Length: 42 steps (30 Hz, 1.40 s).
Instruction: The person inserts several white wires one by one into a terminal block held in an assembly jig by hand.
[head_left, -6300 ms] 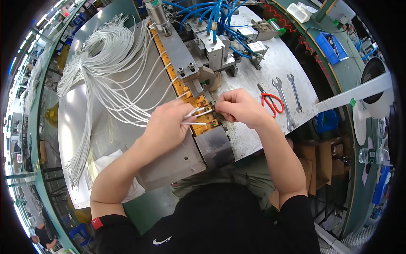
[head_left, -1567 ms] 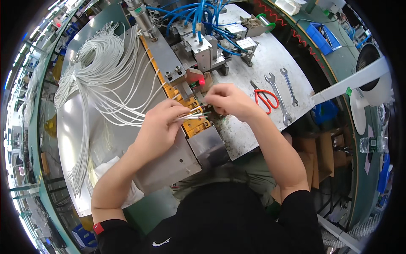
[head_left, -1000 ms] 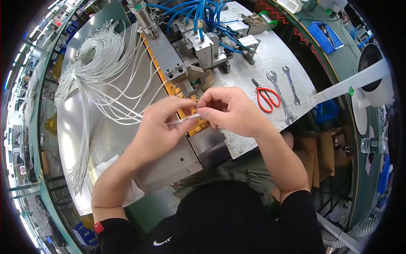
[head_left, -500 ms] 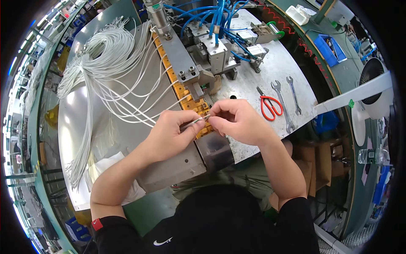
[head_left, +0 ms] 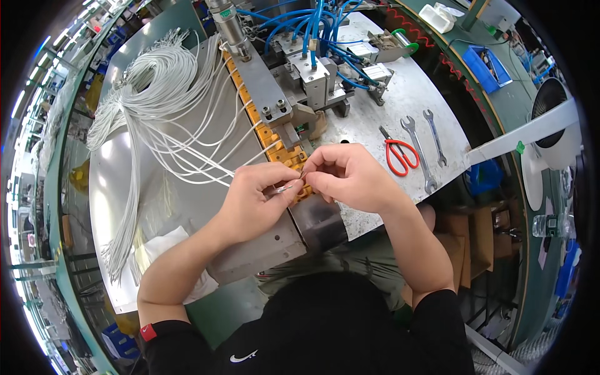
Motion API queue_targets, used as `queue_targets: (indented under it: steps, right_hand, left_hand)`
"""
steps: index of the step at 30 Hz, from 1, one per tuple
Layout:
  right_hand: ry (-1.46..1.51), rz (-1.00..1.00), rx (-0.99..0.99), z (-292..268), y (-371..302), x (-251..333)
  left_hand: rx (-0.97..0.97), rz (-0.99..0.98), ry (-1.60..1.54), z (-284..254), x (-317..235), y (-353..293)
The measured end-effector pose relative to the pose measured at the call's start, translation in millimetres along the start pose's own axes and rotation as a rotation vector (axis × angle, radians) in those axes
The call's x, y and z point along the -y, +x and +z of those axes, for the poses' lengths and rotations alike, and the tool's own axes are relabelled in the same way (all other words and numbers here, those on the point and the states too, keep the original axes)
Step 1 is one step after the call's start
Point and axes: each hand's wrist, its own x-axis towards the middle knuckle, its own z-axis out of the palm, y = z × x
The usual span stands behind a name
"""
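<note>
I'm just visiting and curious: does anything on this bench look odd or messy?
Just one thing: the pale tabletop by the right hand is speckled and stained, so it looks dirty. Nothing else clearly looks spilled or damaged.

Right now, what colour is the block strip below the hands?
Orange-yellow; the block strip shows best in the head view.

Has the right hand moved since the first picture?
Yes: against the yellow strip, the right hand has shifted slightly left, now partly over it.
</note>
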Motion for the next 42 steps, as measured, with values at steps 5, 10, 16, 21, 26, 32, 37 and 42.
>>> queue_targets:
  steps: [5, 10, 16, 21, 26, 32, 37, 42]
  right_hand:
    - [0.054, 0.023, 0.040, -3.6, -0.9, -0.9]
    - [-0.142, -0.062, 0.067, -5.4, -1.5, -2.9]
    - [-0.394, 0.035, 0.139, -20.7, 7.6, -8.2]
    - [0.017, 0.180, 0.020, -32.2, 17.6, -27.8]
    - [-0.223, 0.043, -0.105, -26.6, 30.0, -34.9]
    - [-0.211, 0.059, -0.034, -35.5, 38.4, -38.8]
    - [-0.127, 0.069, 0.019, -37.8, 43.5, -43.4]
    - [-0.098, 0.031, -0.135, -31.6, 24.0, -35.3]
  left_hand:
    - [0.022, 0.028, -0.020, -0.7, -0.5, -0.6]
    - [0.109, 0.070, -0.029, -3.7, -0.5, -1.5]
    - [0.161, -0.086, 0.237, -6.8, -2.6, -1.0]
    - [-0.034, 0.148, 0.542, -3.4, 14.4, 6.5]
    - [0.000, 0.079, 0.617, -9.6, 13.3, 9.6]
    - [-0.032, 0.108, 0.808, 2.2, 7.3, 8.5]
    - [-0.099, 0.151, 0.638, 1.1, 10.9, 7.4]
    - [-0.041, -0.065, 0.140, -9.5, 1.6, 8.4]
